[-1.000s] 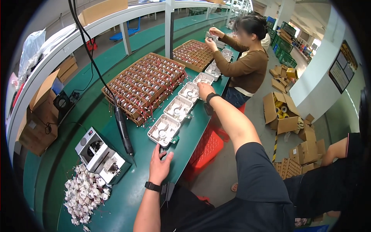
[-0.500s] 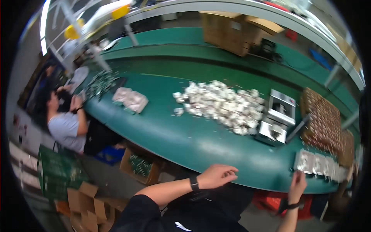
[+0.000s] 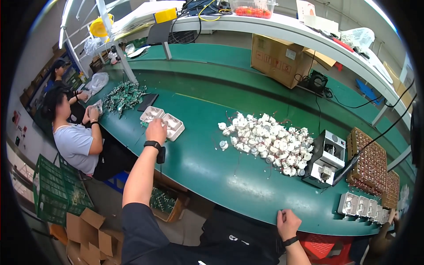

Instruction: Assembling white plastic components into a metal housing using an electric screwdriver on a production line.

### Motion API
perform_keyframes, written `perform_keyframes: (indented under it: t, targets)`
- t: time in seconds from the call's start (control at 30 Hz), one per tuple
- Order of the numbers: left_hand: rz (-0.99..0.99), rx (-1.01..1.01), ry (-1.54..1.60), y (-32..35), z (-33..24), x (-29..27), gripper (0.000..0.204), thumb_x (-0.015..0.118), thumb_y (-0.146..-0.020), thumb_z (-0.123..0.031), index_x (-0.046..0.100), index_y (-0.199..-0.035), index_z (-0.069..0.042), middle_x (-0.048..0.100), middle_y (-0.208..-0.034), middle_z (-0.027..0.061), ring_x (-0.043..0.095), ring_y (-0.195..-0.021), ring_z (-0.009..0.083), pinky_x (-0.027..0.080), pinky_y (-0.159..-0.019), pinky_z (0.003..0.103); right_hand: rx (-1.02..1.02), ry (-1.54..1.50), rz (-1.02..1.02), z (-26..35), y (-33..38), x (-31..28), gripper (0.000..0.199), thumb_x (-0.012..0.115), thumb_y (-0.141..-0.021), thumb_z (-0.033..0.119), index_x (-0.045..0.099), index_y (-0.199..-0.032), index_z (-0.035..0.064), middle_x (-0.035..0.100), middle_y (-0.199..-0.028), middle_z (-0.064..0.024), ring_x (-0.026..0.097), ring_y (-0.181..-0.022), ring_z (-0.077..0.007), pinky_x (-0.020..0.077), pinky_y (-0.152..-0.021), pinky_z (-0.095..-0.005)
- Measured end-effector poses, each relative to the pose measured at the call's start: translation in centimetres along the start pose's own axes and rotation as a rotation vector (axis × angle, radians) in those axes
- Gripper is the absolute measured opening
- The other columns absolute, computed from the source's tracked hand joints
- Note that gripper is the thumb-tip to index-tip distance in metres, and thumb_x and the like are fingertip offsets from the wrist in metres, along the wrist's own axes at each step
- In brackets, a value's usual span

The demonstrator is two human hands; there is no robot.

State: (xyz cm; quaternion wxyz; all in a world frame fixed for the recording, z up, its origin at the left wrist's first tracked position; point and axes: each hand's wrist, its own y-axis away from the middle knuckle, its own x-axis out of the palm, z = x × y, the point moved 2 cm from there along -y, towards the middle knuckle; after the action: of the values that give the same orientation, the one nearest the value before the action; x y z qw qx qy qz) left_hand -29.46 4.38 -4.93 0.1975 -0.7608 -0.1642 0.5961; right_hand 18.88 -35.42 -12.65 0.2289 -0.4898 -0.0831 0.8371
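Two pale plastic housings with open tops lie side by side at the left of the green table. My left hand [image 3: 156, 131] reaches over them with bent fingers closed on the near part of the left housing [image 3: 151, 113]; the fingertips are partly hidden. The right housing [image 3: 176, 128] is right beside that hand. My right hand [image 3: 289, 224] rests at the table's near edge, curled into a loose fist with nothing visible in it. A row of similar pale housings [image 3: 349, 204] with parts inside stands at the right end, where another person's hand [image 3: 392, 216] touches the last ones.
A heap of white wired parts [image 3: 269, 143] covers the table's middle right, next to a silver-black machine [image 3: 331, 152] and brown trays of small parts [image 3: 366, 159]. Green circuit boards [image 3: 123, 98] are piled far left, near a seated person [image 3: 75, 141]. A shelf [image 3: 287, 28] spans above.
My left hand has swung far left from the near edge onto the pale housings. My right hand has left the row of housings and moved left. The view has shifted.
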Motion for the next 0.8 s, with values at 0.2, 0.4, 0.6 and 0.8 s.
perform_keyframes:
  t: [0.2, 0.4, 0.6, 0.8]
  targets:
    - [0.133, -0.07, -0.328, -4.8, 5.2, 3.6, 0.032, 0.073, -0.084, -0.025, 0.071, -0.105, -0.002, 0.07, -0.113, 0.0177, 0.066, -0.107, 0.0356, 0.055, -0.092, 0.046, -0.013, 0.013, -0.112, -0.2, 0.3, 0.7, 0.018, 0.077, -0.082, 0.009, 0.06, -0.077, 0.0095, 0.052, -0.054, -0.0048, 0.054, -0.047, -0.0249, 0.0399, -0.048, -0.0379]
    - [0.253, -0.165, -0.356, -5.0, 7.7, 4.9, 0.029, 0.068, -0.084, -0.027, 0.075, -0.103, -0.006, 0.07, -0.113, 0.0183, 0.068, -0.105, 0.0359, 0.056, -0.09, 0.047, -0.002, 0.006, -0.13, 0.1, 0.2, 0.2, 0.019, 0.078, -0.081, 0.009, 0.06, -0.076, 0.0098, 0.051, -0.053, -0.0044, 0.054, -0.046, -0.0248, 0.04, -0.048, -0.0383]
    - [0.165, -0.156, -0.231, -2.5, 6.8, 3.0, 0.023, 0.067, -0.083, -0.026, 0.077, -0.09, -0.006, 0.072, -0.1, 0.0169, 0.07, -0.095, 0.0372, 0.057, -0.084, 0.048, -0.017, 0.013, -0.103, -0.1, 0.5, -0.3, 0.019, 0.076, -0.082, 0.009, 0.059, -0.076, 0.0108, 0.051, -0.056, -0.0037, 0.055, -0.049, -0.0244, 0.0415, -0.049, -0.0387]
    - [0.179, -0.041, -0.014, 1.8, 0.1, 0.1, 0.019, 0.069, -0.082, -0.023, 0.075, -0.081, -0.006, 0.073, -0.089, 0.0133, 0.07, -0.084, 0.0344, 0.056, -0.073, 0.047, 0.079, -0.081, -0.071, 0.6, -0.3, -0.5, 0.012, 0.077, -0.083, 0.011, 0.065, -0.084, 0.008, 0.06, -0.062, -0.0054, 0.061, -0.055, -0.0247, 0.0473, -0.052, -0.0357]
